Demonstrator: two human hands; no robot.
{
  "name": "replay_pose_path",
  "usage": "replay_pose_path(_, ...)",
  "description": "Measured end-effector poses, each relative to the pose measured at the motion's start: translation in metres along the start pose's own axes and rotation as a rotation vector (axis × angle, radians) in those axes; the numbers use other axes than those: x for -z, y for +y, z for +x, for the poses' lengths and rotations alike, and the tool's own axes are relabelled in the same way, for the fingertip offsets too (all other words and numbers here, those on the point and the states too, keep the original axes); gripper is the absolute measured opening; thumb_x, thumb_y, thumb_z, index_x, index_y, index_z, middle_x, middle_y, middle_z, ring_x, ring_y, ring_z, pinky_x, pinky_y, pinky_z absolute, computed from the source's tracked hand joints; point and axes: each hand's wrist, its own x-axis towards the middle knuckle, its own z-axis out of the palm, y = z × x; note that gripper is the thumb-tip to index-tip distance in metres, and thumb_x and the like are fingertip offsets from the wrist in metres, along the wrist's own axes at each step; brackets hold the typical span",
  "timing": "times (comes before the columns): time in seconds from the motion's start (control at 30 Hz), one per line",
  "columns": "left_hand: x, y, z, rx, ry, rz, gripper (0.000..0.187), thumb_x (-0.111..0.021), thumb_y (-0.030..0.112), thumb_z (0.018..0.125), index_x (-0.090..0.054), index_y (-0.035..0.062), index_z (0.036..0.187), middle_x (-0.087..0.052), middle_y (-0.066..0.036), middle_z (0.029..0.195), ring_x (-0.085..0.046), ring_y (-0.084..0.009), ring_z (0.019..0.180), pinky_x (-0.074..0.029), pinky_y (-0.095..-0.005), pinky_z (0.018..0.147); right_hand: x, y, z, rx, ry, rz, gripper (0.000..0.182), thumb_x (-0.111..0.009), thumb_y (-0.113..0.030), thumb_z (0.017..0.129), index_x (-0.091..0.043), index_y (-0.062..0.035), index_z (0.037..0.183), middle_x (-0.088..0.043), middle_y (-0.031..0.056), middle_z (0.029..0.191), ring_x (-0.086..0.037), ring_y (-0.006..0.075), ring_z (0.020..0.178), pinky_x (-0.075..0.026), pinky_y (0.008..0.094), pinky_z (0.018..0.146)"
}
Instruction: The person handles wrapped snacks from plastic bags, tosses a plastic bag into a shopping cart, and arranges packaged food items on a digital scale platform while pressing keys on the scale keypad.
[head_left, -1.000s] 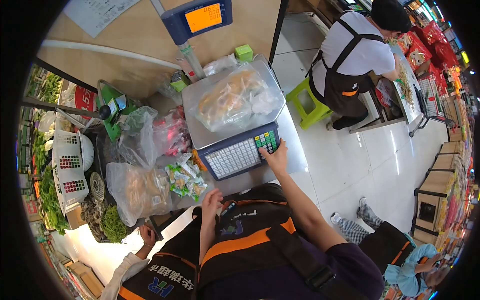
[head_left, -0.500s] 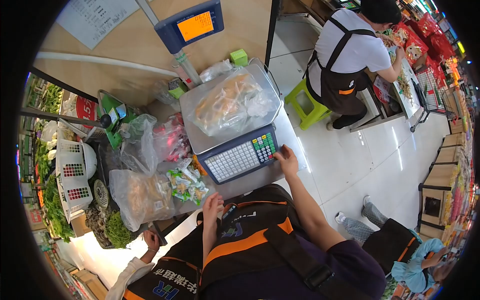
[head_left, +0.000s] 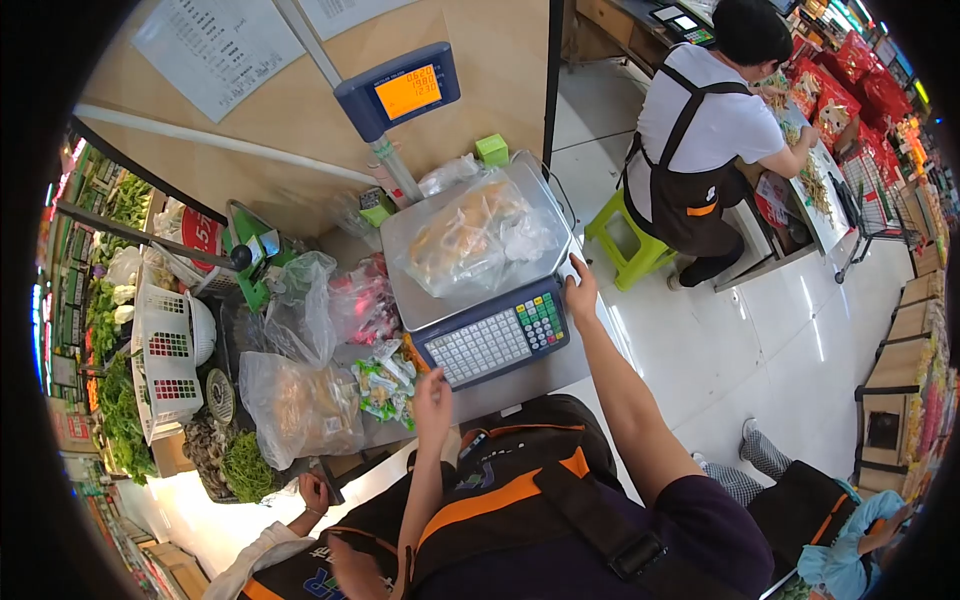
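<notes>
A clear plastic bag of light brown food (head_left: 465, 240) lies on the metal pan of a scale (head_left: 408, 293). The scale's lit display (head_left: 408, 92) stands on a post behind it. My right hand (head_left: 580, 292) is at the scale's right edge beside the keypad (head_left: 541, 318), fingers apart and holding nothing. Near the scale's lower left corner is my left hand (head_left: 433, 402), its fingers curled with nothing visible in them. Small green-and-white packets (head_left: 384, 384) lie just left of it. Another bag of brown food (head_left: 305, 410) rests farther left.
At lower left, a co-worker's hand (head_left: 314, 492) is near the counter edge. A person in an apron (head_left: 697, 140) is by a green stool (head_left: 632, 240) at upper right. White baskets (head_left: 165, 350) and greens (head_left: 248, 465) line the left side.
My right hand has moved from the keypad's lower right corner up along the scale's edge. My left hand has risen toward the scale. The lower display figures differ, and the view has shifted.
</notes>
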Motion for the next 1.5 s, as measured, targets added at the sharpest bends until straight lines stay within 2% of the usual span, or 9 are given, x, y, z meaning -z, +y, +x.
replay_pose_path(0.27, -0.021, 0.128, 0.110, -0.473, 0.088, 0.509, 0.071, -0.075, 0.028, 0.073, -0.045, 0.0149, 0.136, -0.034, -0.013, 0.146, -0.032, -0.0355, 0.132, -0.026, -0.0483, 0.107, -0.007, -0.010, -0.011, -0.038, 0.339, -0.216, 0.015, -0.065, -0.011, 0.081, -0.066, -0.0057, 0.095, -0.066, 0.0112, 0.103, -0.061, 0.0311, 0.095, -0.046, 0.0371, 0.083)
replay_pose_path(0.4, -0.043, 0.156, 0.144, -0.562, 0.083, 0.624, 0.086, -0.079, 0.034, 0.068, -0.037, 0.0246, 0.143, -0.027, -0.012, 0.150, -0.022, -0.0378, 0.137, -0.019, -0.0544, 0.110, 0.002, 0.023, 0.001, -0.146, 0.324, 0.066, 0.015, -0.068, -0.016, 0.084, -0.064, -0.0023, 0.090, -0.065, 0.0037, 0.091, -0.060, 0.0157, 0.084, -0.046, 0.0293, 0.074)
replay_pose_path(0.5, -0.056, 0.162, 0.159, -0.582, 0.065, 0.688, 0.074, -0.078, 0.028, 0.069, -0.047, 0.0264, 0.136, -0.028, -0.009, 0.150, -0.019, -0.0377, 0.139, -0.017, -0.0568, 0.110, 0.036, -0.015, -0.009, -0.354, 0.094, 0.461, 0.014, -0.065, -0.021, 0.088, -0.063, -0.0076, 0.090, -0.062, -0.0024, 0.090, -0.056, 0.0077, 0.085, -0.044, 0.0256, 0.074)
replay_pose_path(0.6, -0.064, 0.138, 0.181, -0.719, 0.112, 0.875, 0.049, -0.074, 0.022, 0.072, -0.060, 0.0200, 0.119, -0.047, -0.010, 0.138, -0.035, -0.0349, 0.131, -0.027, -0.0513, 0.106, 0.061, -0.056, -0.026, -0.412, -0.038, 0.632, 0.014, -0.062, -0.024, 0.091, -0.061, -0.0101, 0.093, -0.061, -0.0028, 0.092, -0.056, 0.0076, 0.092, -0.045, 0.0268, 0.078)
replay_pose_path(0.8, -0.044, 0.158, 0.212, -0.096, 0.112, 0.158, 0.026, -0.057, 0.009, 0.081, -0.061, 0.0123, 0.107, -0.065, -0.011, 0.106, -0.060, -0.0277, 0.102, -0.043, -0.0379, 0.087, 0.078, -0.104, -0.035, -0.334, -0.245, 0.801, 0.013, -0.061, -0.025, 0.091, -0.061, -0.0122, 0.092, -0.061, -0.0042, 0.091, -0.055, 0.0069, 0.089, -0.045, 0.0278, 0.081)
replay_pose_path(0.97, -0.001, 0.121, 0.251, 0.108, 0.160, -0.719, 0.026, -0.046, 0.010, 0.093, -0.055, -0.0033, 0.113, -0.062, -0.009, 0.104, -0.059, -0.0192, 0.094, -0.048, -0.0347, 0.077, 0.069, -0.166, -0.038, -0.263, -0.473, 0.703, 0.016, -0.057, -0.024, 0.093, -0.061, -0.0086, 0.093, -0.062, -0.0020, 0.094, -0.055, 0.0074, 0.088, -0.044, 0.0252, 0.081)
replay_pose_path(1.2, 0.034, 0.031, 0.259, 0.650, 0.332, -0.893, 0.034, -0.048, 0.029, 0.097, -0.054, 0.0021, 0.116, -0.060, -0.013, 0.108, -0.061, -0.0300, 0.092, -0.050, -0.0494, 0.078, -0.003, -0.175, -0.047, -0.242, -0.733, 0.643, 0.019, -0.057, -0.023, 0.094, -0.061, -0.0063, 0.100, -0.059, -0.0044, 0.089, -0.053, 0.0056, 0.083, -0.043, 0.0222, 0.079)
replay_pose_path(1.43, 0.040, -0.044, 0.245, 0.675, 0.412, -1.055, 0.035, -0.047, 0.032, 0.098, -0.053, 0.0018, 0.116, -0.058, -0.011, 0.112, -0.057, -0.0265, 0.101, -0.048, -0.0446, 0.085, -0.075, -0.179, -0.040, -0.097, -0.756, 0.396, 0.015, -0.060, -0.022, 0.091, -0.059, -0.0072, 0.090, -0.055, 0.0003, 0.092, -0.050, 0.0098, 0.088, -0.040, 0.0252, 0.082)
replay_pose_path(1.5, 0.036, -0.062, 0.242, 0.623, 0.462, -1.036, 0.031, -0.049, 0.031, 0.096, -0.057, 0.0023, 0.106, -0.057, -0.007, 0.095, -0.054, -0.0209, 0.087, -0.046, -0.0383, 0.075, -0.096, -0.178, -0.043, 0.137, -0.633, 0.327, 0.016, -0.062, -0.021, 0.089, -0.058, -0.0055, 0.086, -0.052, 0.0049, 0.100, -0.048, 0.0150, 0.095, -0.039, 0.0283, 0.085)
